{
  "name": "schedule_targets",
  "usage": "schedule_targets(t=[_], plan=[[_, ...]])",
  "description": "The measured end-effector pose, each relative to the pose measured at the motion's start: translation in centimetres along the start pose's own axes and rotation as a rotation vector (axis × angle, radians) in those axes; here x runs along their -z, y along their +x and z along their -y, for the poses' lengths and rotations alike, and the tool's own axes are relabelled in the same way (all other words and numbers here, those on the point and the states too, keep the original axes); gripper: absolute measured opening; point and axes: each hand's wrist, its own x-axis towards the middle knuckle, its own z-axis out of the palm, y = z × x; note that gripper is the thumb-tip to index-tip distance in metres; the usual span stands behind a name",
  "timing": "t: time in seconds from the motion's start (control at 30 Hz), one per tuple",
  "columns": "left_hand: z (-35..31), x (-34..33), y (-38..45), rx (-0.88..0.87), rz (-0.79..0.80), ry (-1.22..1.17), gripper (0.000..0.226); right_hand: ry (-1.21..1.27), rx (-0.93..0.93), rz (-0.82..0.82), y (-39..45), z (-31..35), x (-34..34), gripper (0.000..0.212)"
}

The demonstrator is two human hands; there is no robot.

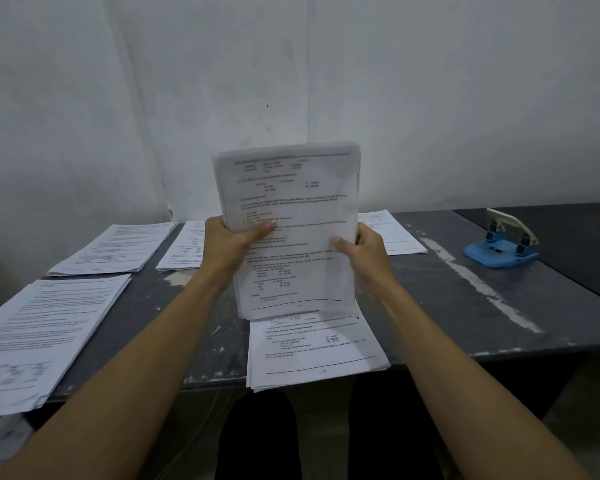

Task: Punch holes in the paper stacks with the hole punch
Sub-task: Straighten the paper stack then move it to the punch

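At table centre: held paper stack point(291, 230) upright.
Left hand point(227, 245): fingers curled, gripping its 9 o'clock edge.
Right hand point(362, 252): gripping 3 o'clock edge.
Hole punch point(503, 242): 2 o'clock, well apart.

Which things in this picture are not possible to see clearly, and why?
- Head view: printed text on the held stack is blurred, unreadable.
- Stack behind it: right part hidden by the left hand and the held stack.
- Near-left stack: cut off by the left edge.
- Hole punch: its slot faces away, so paper inside cannot be judged.
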Motion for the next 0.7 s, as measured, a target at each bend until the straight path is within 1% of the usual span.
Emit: schedule_targets(t=[0.07, 0.13, 0.23, 0.3, 0.4, 0.6, 0.7], plan=[[-1.0, -0.6, 0.8, 0.006, -0.028, -0.015, 0.042, -0.017, 0.034, 0.023, 0.5, 1.2, 0.8, 0.013], [-2.2, -1.6, 1.9, 0.014, -0.041, -0.037, 0.04, -0.026, 0.053, 0.037, 1.2, 2.6, 1.7, 0.017], [-4.0, -3.6, 3.4, 0.038, -0.012, -0.089, 0.039, -0.004, 0.085, 0.027, 2.1, 4.1, 2.7, 0.015], [-5.0, -5.3, 4.2, 0.054, 0.015, -0.107, 0.038, 0.002, 0.102, -0.01, 2.6, 4.8, 3.5, 0.012], [-5.7, -7.7, 5.3, 0.058, 0.08, -0.129, 0.039, 0.037, 0.099, -0.06, 3.3, 5.4, 5.7, 0.011], [-4.4, -12.6, 6.3, 0.146, 0.29, -0.199, 0.044, 0.105, 0.063, -0.126, 3.6, 5.8, 11.4, 0.016], [-2.9, -15.3, 6.5, 0.164, 0.342, -0.174, 0.047, 0.116, 0.01, -0.162, 4.0, 5.5, 14.1, 0.026]])
